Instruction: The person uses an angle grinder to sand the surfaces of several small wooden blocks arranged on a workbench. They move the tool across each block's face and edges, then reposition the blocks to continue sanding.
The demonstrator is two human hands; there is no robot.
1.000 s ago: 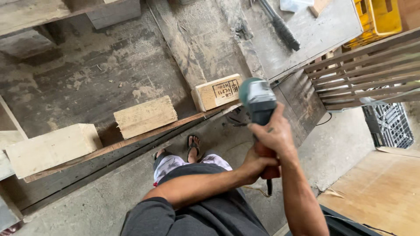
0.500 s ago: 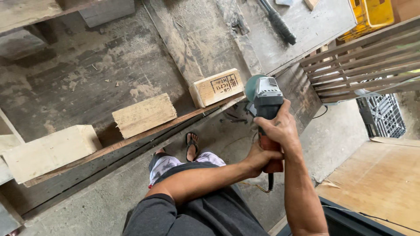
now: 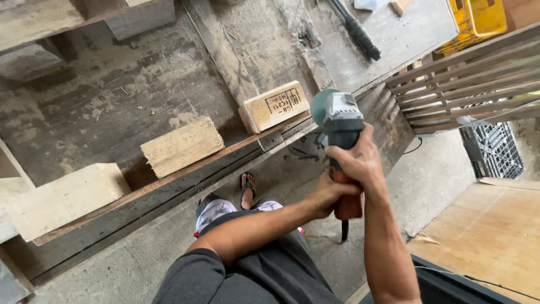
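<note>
While both fists clamp angle grinder (image 3: 339, 126), right hand (image 3: 360, 161) wraps body; left hand (image 3: 329, 194) wraps rear handle.

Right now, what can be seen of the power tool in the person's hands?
The angle grinder has a grey body, a green guard at its head and a red-brown rear grip with a dark cord hanging below. It is held in the air near the workbench edge. The right hand wraps the body; the left hand clasps the grip.
</note>
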